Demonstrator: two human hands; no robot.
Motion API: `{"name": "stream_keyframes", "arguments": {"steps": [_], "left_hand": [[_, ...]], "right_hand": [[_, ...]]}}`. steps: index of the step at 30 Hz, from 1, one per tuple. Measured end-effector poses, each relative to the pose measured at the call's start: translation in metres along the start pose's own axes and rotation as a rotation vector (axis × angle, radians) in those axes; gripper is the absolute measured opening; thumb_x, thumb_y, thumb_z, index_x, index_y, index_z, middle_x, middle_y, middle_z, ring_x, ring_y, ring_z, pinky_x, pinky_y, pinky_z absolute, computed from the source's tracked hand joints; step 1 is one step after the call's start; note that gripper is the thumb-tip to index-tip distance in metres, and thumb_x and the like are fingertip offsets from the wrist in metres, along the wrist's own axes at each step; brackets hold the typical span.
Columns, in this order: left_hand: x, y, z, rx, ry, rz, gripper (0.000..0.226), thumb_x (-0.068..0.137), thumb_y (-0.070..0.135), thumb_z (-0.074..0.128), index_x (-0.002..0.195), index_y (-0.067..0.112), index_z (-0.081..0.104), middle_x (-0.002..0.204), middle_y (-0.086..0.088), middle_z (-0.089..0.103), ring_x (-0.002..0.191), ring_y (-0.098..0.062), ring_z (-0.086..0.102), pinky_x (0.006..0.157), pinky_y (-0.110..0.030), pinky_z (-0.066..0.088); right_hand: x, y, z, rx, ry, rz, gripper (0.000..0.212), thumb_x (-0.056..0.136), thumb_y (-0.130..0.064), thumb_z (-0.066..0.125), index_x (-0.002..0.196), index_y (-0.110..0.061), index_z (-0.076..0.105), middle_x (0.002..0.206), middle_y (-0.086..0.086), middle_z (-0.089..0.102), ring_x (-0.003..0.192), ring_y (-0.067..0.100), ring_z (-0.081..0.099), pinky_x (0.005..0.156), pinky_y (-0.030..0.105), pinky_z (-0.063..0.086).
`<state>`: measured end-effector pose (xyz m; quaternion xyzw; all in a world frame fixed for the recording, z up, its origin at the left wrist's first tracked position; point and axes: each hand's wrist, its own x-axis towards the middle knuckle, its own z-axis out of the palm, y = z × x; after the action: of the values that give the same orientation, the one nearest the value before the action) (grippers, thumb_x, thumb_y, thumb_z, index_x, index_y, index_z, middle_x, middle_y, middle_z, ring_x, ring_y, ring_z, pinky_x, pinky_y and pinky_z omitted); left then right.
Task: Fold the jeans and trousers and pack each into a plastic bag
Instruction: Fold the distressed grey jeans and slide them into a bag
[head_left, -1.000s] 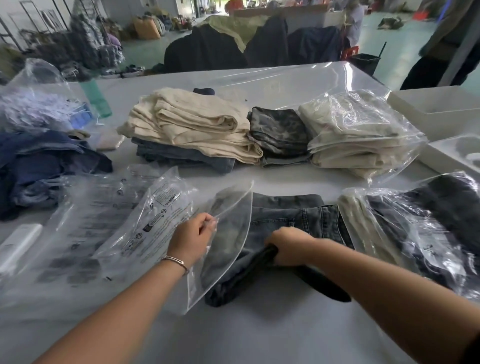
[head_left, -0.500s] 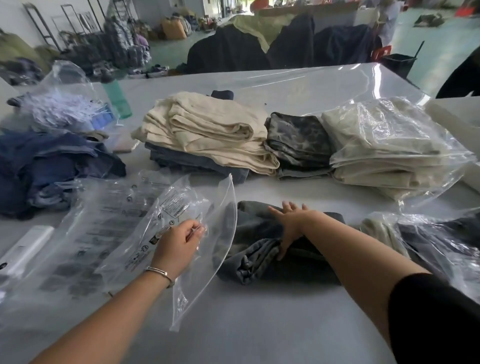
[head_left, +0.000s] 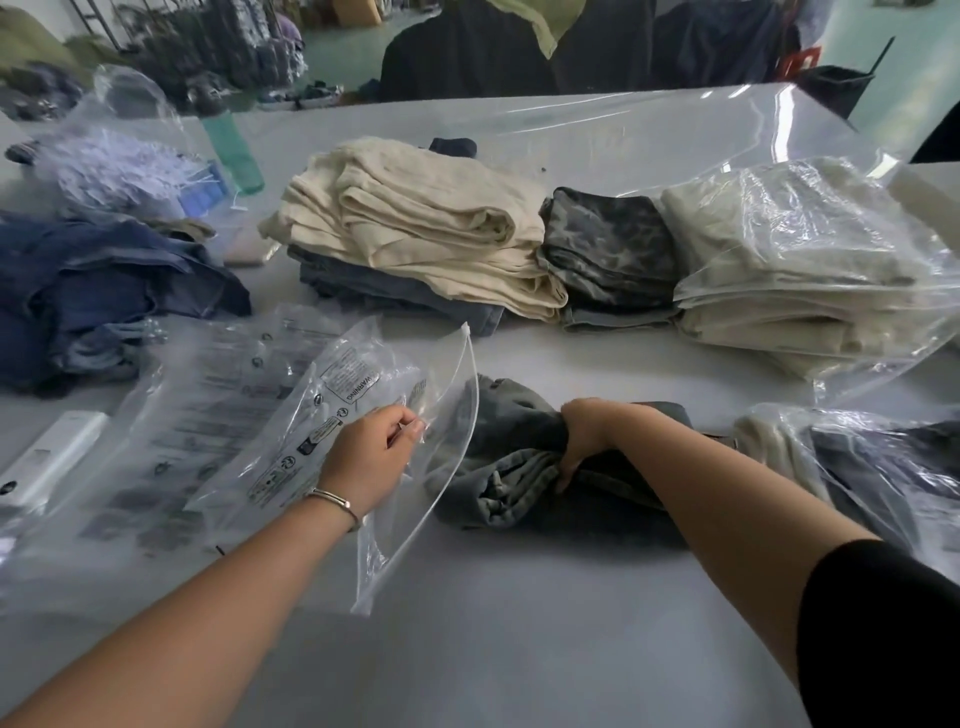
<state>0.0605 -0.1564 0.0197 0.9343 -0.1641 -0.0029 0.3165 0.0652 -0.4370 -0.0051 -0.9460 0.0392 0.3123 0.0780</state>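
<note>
- At the near edge of the bench (head_left: 519, 649), my left hand (head_left: 371, 460) pinches the top lip of the plastic bag (head_left: 415, 415) between thumb and fingertips, holding its mouth up and open toward the right.
- My right hand (head_left: 584, 436) is curled tight round the gathered end of the folded grey jeans (head_left: 509, 467), which lie on the bench just beside the bag mouth, their leading edge touching it.
- Judgement: the denim is soft but thick and fairly heavy; it will sag and unfold if lifted by one corner. The bunched fold is the sound place to grip, feeding that end in first.
- Judgement: the film is light, slippery and limp; the zip strip at the lip is the firmest hold.
- Beyond lie stacked cream trousers (head_left: 431, 228), a mottled dark pair (head_left: 608, 249) and bagged cream trousers (head_left: 800, 260).
- To my left sit spare bags (head_left: 208, 415) and loose blue jeans (head_left: 104, 291).
</note>
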Motion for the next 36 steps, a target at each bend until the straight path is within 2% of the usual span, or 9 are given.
{"name": "stream_keyframes", "arguments": {"steps": [4,9,12,16,22,27,29,32,36], "left_hand": [[-0.001,0.001,-0.009,0.015,0.034,0.018,0.021,0.095,0.03,0.054,0.079,0.019,0.061,0.05,0.006,0.051,0.048,-0.01,0.049,0.051,-0.027,0.039],[-0.006,0.003,-0.022,0.001,0.05,0.032,0.029,0.095,0.03,0.052,0.082,0.008,0.065,0.064,-0.011,0.064,0.065,-0.028,0.064,0.065,-0.042,0.051],[-0.013,0.005,-0.026,0.006,0.036,0.066,0.03,0.095,0.031,0.052,0.081,0.009,0.067,0.065,-0.009,0.064,0.068,-0.028,0.062,0.062,-0.037,0.048],[-0.025,0.007,-0.024,-0.057,-0.088,0.019,0.023,0.094,0.035,0.055,0.091,0.022,0.074,0.06,0.014,0.058,0.058,-0.006,0.054,0.055,-0.02,0.036],[-0.031,0.013,-0.025,-0.446,-0.299,-0.215,0.021,0.096,0.023,0.054,0.097,0.017,0.073,0.061,0.001,0.05,0.046,-0.009,0.042,0.042,-0.016,0.031],[-0.034,0.017,-0.038,-0.875,-0.234,-0.529,0.029,0.096,0.006,0.044,0.069,0.014,0.051,0.042,0.004,0.048,0.03,-0.006,0.041,0.035,-0.013,0.03],[-0.034,0.013,-0.048,-1.07,-0.201,-0.59,0.027,0.097,0.009,0.046,0.072,0.01,0.056,0.047,0.001,0.055,0.034,-0.007,0.05,0.036,-0.013,0.04],[-0.031,0.008,-0.055,-0.985,-0.179,-0.549,0.018,0.097,0.02,0.054,0.085,0.014,0.066,0.058,0.001,0.056,0.045,-0.006,0.051,0.038,-0.013,0.04],[-0.025,0.016,-0.052,-0.827,-0.132,-0.39,0.018,0.093,0.026,0.059,0.099,0.012,0.069,0.099,-0.019,0.07,0.089,-0.03,0.064,0.086,-0.043,0.055]], "right_hand": [[-0.017,-0.005,0.006,-0.003,0.055,-0.027,0.084,0.05,-0.059,0.083,0.118,-0.017,0.056,0.109,0.002,0.061,0.089,0.02,0.055,0.074,0.028,0.042],[-0.046,0.01,0.01,0.103,0.189,0.004,0.067,0.051,-0.059,0.082,0.1,-0.02,0.059,0.095,0.002,0.062,0.081,0.018,0.057,0.063,0.028,0.045],[-0.072,0.028,-0.001,0.167,0.434,0.088,0.059,0.047,-0.055,0.083,0.089,-0.019,0.061,0.088,0.005,0.063,0.074,0.022,0.056,0.06,0.029,0.043],[-0.118,0.046,-0.029,0.355,0.754,0.163,0.062,0.045,-0.047,0.089,0.089,-0.011,0.064,0.09,0.014,0.068,0.077,0.027,0.057,0.065,0.033,0.044],[-0.184,-0.004,-0.05,0.549,1.051,-0.033,0.057,0.048,-0.045,0.087,0.089,-0.014,0.063,0.081,0.001,0.062,0.074,0.022,0.056,0.063,0.033,0.044],[-0.205,-0.066,-0.01,0.181,1.021,-0.027,0.052,0.049,-0.053,0.077,0.08,-0.024,0.048,0.067,-0.004,0.051,0.065,0.027,0.051,0.057,0.03,0.034],[-0.205,-0.078,0.012,0.074,0.957,-0.049,0.051,0.05,-0.053,0.074,0.083,-0.024,0.049,0.071,0.003,0.059,0.068,0.03,0.058,0.056,0.03,0.035],[-0.204,-0.093,0.041,0.014,0.826,-0.079,0.047,0.056,-0.052,0.071,0.087,-0.025,0.047,0.079,0.002,0.063,0.068,0.028,0.058,0.056,0.029,0.039],[-0.201,-0.114,0.071,-0.057,0.752,-0.129,0.049,0.062,-0.054,0.065,0.098,-0.024,0.05,0.085,-0.001,0.065,0.075,0.029,0.063,0.057,0.03,0.039]]}}
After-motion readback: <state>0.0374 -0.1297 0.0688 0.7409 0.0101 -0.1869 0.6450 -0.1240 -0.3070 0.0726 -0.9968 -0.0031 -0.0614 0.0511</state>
